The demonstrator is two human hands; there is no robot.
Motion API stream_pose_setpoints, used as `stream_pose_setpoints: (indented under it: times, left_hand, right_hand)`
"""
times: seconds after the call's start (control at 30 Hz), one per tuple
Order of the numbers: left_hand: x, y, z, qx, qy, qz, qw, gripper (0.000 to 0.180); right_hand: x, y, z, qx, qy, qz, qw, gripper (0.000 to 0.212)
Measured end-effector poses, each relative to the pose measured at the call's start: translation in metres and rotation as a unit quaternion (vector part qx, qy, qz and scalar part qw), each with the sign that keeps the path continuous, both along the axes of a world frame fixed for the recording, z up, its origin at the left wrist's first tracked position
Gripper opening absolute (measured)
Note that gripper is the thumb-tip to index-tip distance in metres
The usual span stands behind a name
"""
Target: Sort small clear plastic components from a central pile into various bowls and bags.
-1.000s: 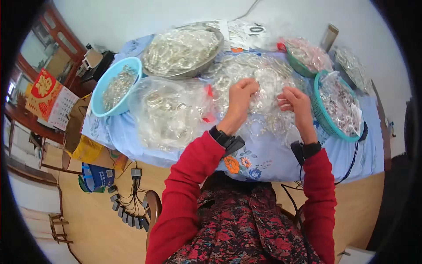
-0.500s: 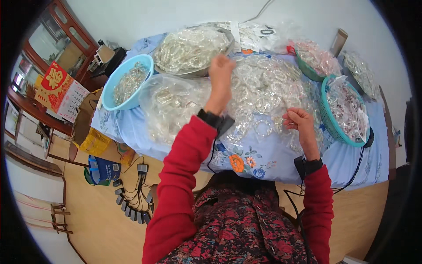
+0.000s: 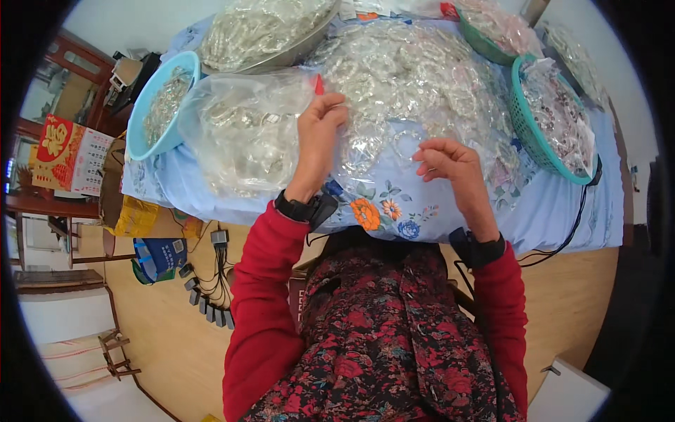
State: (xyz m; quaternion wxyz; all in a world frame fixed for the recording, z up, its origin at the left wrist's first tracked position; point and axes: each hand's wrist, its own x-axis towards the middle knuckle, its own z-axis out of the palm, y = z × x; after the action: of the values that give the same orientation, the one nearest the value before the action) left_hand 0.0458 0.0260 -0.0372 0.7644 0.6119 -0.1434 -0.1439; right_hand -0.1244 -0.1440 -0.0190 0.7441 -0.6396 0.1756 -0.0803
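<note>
My left hand (image 3: 320,137) is closed at the right edge of a large clear plastic bag (image 3: 242,141), which holds bracelets. A small red pointed thing (image 3: 318,85) sticks up from its fingers; its kind is not clear. My right hand (image 3: 455,167) hovers over the front of the table with its fingers bent and slightly apart, and nothing shows in them. Just left of those fingertips, a clear bead bracelet (image 3: 406,144) in thin plastic lies on the flowered blue cloth (image 3: 401,190). Behind both hands spreads a wide heap of individually bagged bracelets (image 3: 408,70).
A light blue basin (image 3: 137,133) stands at the left, with a heaped metal pan (image 3: 309,46) behind. On the right are a teal basket (image 3: 531,133) and a green basin (image 3: 481,43) of bagged pieces. Black cables (image 3: 566,239) hang off the front right edge.
My left hand has come back toward me from beside the metal pan, and the red thing now shows at it. My right hand's fingers have loosened near the bracelet. The view has tipped downward.
</note>
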Motion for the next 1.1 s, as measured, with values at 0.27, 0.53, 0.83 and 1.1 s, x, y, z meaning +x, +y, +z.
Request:
stream_pose_setpoints:
  times: [0.27,0.53,0.83,1.1]
  left_hand:
    - [0.016,0.004,0.003,0.081,-0.135,0.037,0.987,0.029]
    - [0.054,-0.048,-0.022,0.311,-0.393,0.07,0.862,0.056]
    - [0.004,-0.084,-0.016,0.268,-0.513,-0.052,0.814,0.056]
    - [0.027,-0.039,0.038,0.124,-0.231,-0.11,0.959,0.04]
  right_hand:
    - [0.003,0.026,-0.028,0.093,-0.031,0.002,0.995,0.034]
    - [0.008,0.042,-0.033,0.205,-0.04,0.003,0.978,0.052]
    - [0.033,0.05,-0.031,0.211,-0.037,-0.029,0.976,0.053]
    - [0.044,0.041,-0.038,-0.089,0.002,0.018,0.996,0.046]
